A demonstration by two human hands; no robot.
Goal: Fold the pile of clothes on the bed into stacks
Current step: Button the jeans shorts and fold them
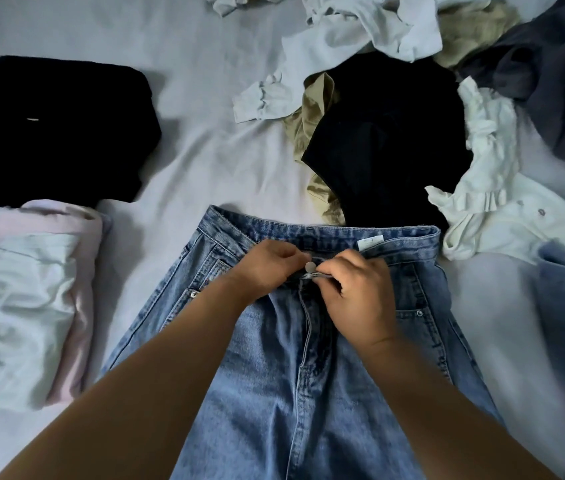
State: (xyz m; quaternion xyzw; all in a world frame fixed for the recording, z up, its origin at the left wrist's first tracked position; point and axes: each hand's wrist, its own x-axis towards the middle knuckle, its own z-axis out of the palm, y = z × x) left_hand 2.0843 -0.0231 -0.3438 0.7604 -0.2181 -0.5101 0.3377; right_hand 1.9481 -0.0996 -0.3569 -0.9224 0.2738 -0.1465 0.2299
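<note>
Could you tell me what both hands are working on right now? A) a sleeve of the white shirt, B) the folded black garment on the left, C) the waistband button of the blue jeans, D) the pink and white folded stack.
C: the left hand and right hand meet at the metal button on the waistband of the blue jeans, which lie flat on the bed, fingers pinching the denim either side of it.
</note>
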